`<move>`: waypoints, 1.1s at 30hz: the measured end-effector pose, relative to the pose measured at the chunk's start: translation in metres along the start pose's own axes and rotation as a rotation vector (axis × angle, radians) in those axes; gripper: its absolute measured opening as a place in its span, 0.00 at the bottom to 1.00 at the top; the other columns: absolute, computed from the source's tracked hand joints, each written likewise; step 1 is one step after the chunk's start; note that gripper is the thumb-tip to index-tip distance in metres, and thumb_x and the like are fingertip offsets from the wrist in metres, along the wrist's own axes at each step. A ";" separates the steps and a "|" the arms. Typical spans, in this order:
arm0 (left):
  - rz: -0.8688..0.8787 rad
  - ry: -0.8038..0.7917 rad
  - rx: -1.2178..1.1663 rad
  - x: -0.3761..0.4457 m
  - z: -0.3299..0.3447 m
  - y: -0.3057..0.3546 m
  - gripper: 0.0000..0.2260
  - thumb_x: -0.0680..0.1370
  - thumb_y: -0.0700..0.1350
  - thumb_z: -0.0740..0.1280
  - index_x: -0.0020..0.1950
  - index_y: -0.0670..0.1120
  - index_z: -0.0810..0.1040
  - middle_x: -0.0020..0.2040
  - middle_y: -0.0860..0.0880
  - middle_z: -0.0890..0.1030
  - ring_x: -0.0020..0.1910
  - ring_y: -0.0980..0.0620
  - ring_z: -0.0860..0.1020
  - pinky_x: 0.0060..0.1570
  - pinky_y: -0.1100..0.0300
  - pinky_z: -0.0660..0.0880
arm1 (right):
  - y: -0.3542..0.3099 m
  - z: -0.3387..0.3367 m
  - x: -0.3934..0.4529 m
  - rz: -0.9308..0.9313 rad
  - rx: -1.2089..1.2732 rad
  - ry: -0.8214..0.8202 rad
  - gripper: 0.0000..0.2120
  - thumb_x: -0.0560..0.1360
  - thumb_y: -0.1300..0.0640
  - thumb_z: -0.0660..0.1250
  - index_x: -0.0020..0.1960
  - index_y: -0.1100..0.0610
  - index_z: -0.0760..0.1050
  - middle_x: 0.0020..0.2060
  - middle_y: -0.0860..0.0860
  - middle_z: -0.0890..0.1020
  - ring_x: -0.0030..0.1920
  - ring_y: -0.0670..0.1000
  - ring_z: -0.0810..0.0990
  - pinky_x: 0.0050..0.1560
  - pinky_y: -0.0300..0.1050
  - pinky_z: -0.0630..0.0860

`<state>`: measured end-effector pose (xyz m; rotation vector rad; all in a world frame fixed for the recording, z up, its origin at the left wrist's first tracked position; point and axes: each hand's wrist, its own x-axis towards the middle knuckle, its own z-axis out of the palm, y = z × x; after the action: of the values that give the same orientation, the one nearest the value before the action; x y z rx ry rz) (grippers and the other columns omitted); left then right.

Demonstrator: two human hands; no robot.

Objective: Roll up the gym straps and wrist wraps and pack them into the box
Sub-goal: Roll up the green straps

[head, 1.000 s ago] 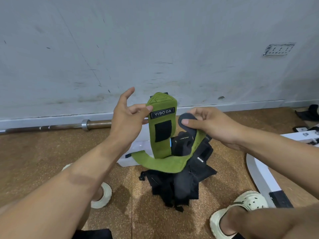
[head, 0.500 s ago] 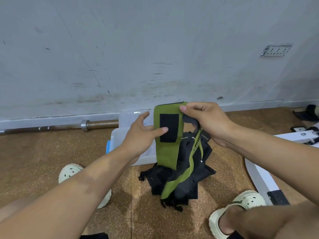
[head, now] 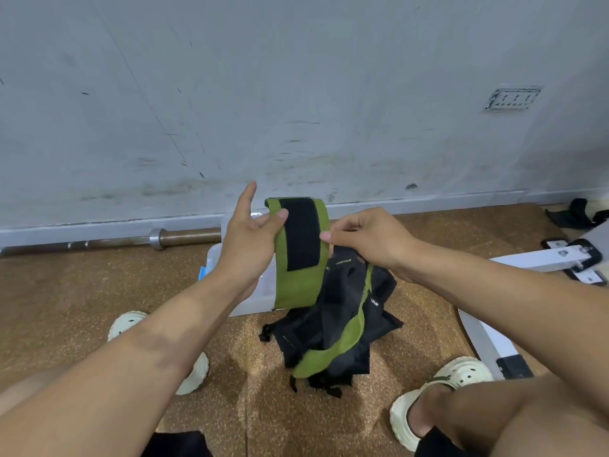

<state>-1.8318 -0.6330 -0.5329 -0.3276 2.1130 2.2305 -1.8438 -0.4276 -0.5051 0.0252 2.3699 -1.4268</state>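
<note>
I hold a green wrist wrap with a black velcro patch upright in front of me. My left hand pinches its left edge, thumb on the front and index finger pointing up. My right hand pinches the right edge. The wrap's green tail hangs down over a pile of black straps on the floor. A clear plastic box sits behind my left hand, mostly hidden by it.
A barbell lies along the grey wall at the left. A white bench frame stands on the cork floor at the right, with a black item beyond it. My feet in white clogs flank the pile.
The wrap's upper end now stands taller with the velcro patch facing me. My left hand has taken its left edge, and my right hand has slid from the top to the right edge.
</note>
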 end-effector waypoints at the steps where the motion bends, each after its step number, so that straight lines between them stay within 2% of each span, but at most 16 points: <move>1: -0.014 -0.020 0.001 -0.001 -0.001 0.001 0.37 0.81 0.51 0.70 0.82 0.61 0.50 0.53 0.48 0.87 0.59 0.49 0.84 0.70 0.44 0.72 | -0.001 0.001 0.000 -0.003 0.064 0.027 0.08 0.75 0.50 0.77 0.47 0.55 0.87 0.44 0.47 0.88 0.39 0.41 0.84 0.47 0.38 0.80; 4: -0.072 -0.123 0.085 -0.008 0.001 -0.002 0.52 0.68 0.64 0.77 0.81 0.65 0.45 0.59 0.50 0.85 0.64 0.50 0.81 0.71 0.43 0.70 | -0.009 0.003 -0.001 -0.028 0.258 0.161 0.08 0.76 0.55 0.76 0.53 0.59 0.87 0.42 0.49 0.88 0.28 0.37 0.79 0.30 0.31 0.73; 5: -0.084 -0.161 0.134 -0.011 0.002 -0.005 0.53 0.67 0.64 0.78 0.80 0.66 0.44 0.61 0.49 0.85 0.63 0.50 0.81 0.71 0.43 0.71 | -0.012 0.002 -0.001 -0.023 0.322 0.205 0.08 0.77 0.56 0.75 0.53 0.60 0.86 0.41 0.50 0.87 0.25 0.37 0.78 0.28 0.30 0.71; 8: -0.048 -0.157 0.175 -0.016 0.008 -0.014 0.46 0.77 0.47 0.74 0.82 0.63 0.44 0.55 0.51 0.87 0.56 0.51 0.85 0.67 0.44 0.75 | -0.015 -0.003 0.001 0.032 0.436 0.263 0.08 0.79 0.58 0.73 0.54 0.61 0.84 0.34 0.50 0.85 0.22 0.39 0.76 0.26 0.32 0.73; 10: -0.014 -0.072 0.164 -0.015 0.009 -0.011 0.42 0.80 0.43 0.72 0.82 0.63 0.47 0.53 0.51 0.87 0.54 0.52 0.85 0.65 0.46 0.77 | -0.013 -0.005 0.004 0.067 0.393 0.212 0.09 0.79 0.55 0.72 0.56 0.59 0.84 0.37 0.49 0.86 0.30 0.41 0.83 0.34 0.35 0.80; 12: 0.001 0.016 0.128 -0.012 0.007 -0.006 0.39 0.80 0.44 0.71 0.82 0.63 0.51 0.56 0.50 0.84 0.54 0.53 0.84 0.65 0.47 0.77 | -0.008 -0.006 0.008 0.084 0.311 0.143 0.11 0.80 0.52 0.72 0.59 0.57 0.84 0.48 0.51 0.88 0.44 0.44 0.87 0.49 0.40 0.84; 15: 0.000 0.116 0.029 -0.007 0.003 -0.002 0.36 0.81 0.43 0.70 0.81 0.62 0.54 0.56 0.48 0.81 0.55 0.48 0.84 0.62 0.43 0.78 | -0.004 -0.006 0.008 0.074 0.264 0.073 0.11 0.79 0.51 0.72 0.59 0.54 0.84 0.52 0.50 0.87 0.42 0.39 0.86 0.45 0.34 0.82; 17: -0.001 0.148 -0.014 -0.005 0.000 0.000 0.35 0.82 0.41 0.69 0.82 0.59 0.54 0.47 0.52 0.85 0.53 0.44 0.85 0.61 0.42 0.79 | -0.004 -0.006 0.005 0.076 0.270 0.010 0.09 0.79 0.52 0.72 0.58 0.54 0.84 0.50 0.49 0.88 0.46 0.41 0.87 0.53 0.38 0.82; 18: 0.001 0.155 -0.012 -0.004 -0.001 0.001 0.35 0.82 0.41 0.68 0.82 0.58 0.53 0.46 0.53 0.86 0.54 0.45 0.85 0.60 0.43 0.80 | -0.004 -0.004 0.003 0.088 0.265 -0.027 0.10 0.79 0.53 0.72 0.58 0.55 0.84 0.48 0.49 0.88 0.46 0.43 0.87 0.57 0.41 0.82; 21: -0.009 0.164 -0.006 -0.002 -0.004 0.003 0.37 0.81 0.42 0.69 0.82 0.61 0.51 0.58 0.49 0.85 0.54 0.46 0.85 0.58 0.41 0.80 | -0.002 0.002 0.001 0.143 0.228 -0.146 0.13 0.78 0.51 0.72 0.60 0.56 0.84 0.50 0.53 0.88 0.53 0.50 0.87 0.64 0.49 0.80; 23: -0.014 0.164 -0.034 0.001 -0.006 0.003 0.39 0.80 0.42 0.70 0.82 0.61 0.51 0.59 0.48 0.85 0.55 0.47 0.85 0.60 0.41 0.79 | 0.000 0.006 0.001 0.138 0.182 -0.170 0.15 0.76 0.49 0.75 0.59 0.55 0.85 0.53 0.51 0.88 0.58 0.52 0.85 0.70 0.52 0.76; 25: -0.017 0.143 -0.022 0.001 -0.008 0.005 0.42 0.78 0.42 0.71 0.82 0.62 0.50 0.59 0.48 0.85 0.57 0.48 0.84 0.62 0.41 0.78 | -0.001 0.008 0.002 0.099 0.160 -0.128 0.15 0.73 0.49 0.78 0.56 0.56 0.85 0.51 0.50 0.88 0.58 0.50 0.85 0.71 0.51 0.75; 28: -0.010 0.108 0.001 -0.001 -0.008 0.009 0.45 0.78 0.37 0.70 0.83 0.61 0.46 0.55 0.54 0.86 0.56 0.49 0.84 0.61 0.42 0.79 | -0.006 0.008 0.000 0.042 0.182 -0.028 0.11 0.73 0.52 0.78 0.51 0.56 0.85 0.45 0.51 0.89 0.49 0.48 0.86 0.65 0.47 0.79; 30: 0.009 0.107 -0.007 -0.002 -0.007 0.012 0.44 0.79 0.32 0.67 0.83 0.59 0.44 0.49 0.59 0.87 0.54 0.49 0.85 0.60 0.44 0.80 | -0.008 0.007 -0.001 0.014 0.184 0.017 0.10 0.73 0.52 0.78 0.51 0.55 0.85 0.42 0.52 0.89 0.44 0.48 0.87 0.54 0.42 0.82; 33: 0.025 0.119 -0.018 -0.003 -0.008 0.014 0.44 0.80 0.31 0.66 0.83 0.57 0.43 0.51 0.56 0.87 0.51 0.51 0.85 0.60 0.45 0.80 | -0.010 0.006 -0.003 0.020 0.198 -0.001 0.09 0.74 0.54 0.77 0.52 0.56 0.84 0.38 0.50 0.88 0.38 0.46 0.84 0.40 0.39 0.79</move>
<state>-1.8308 -0.6419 -0.5190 -0.4479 2.1672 2.2996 -1.8409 -0.4368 -0.4985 0.0994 2.2130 -1.6455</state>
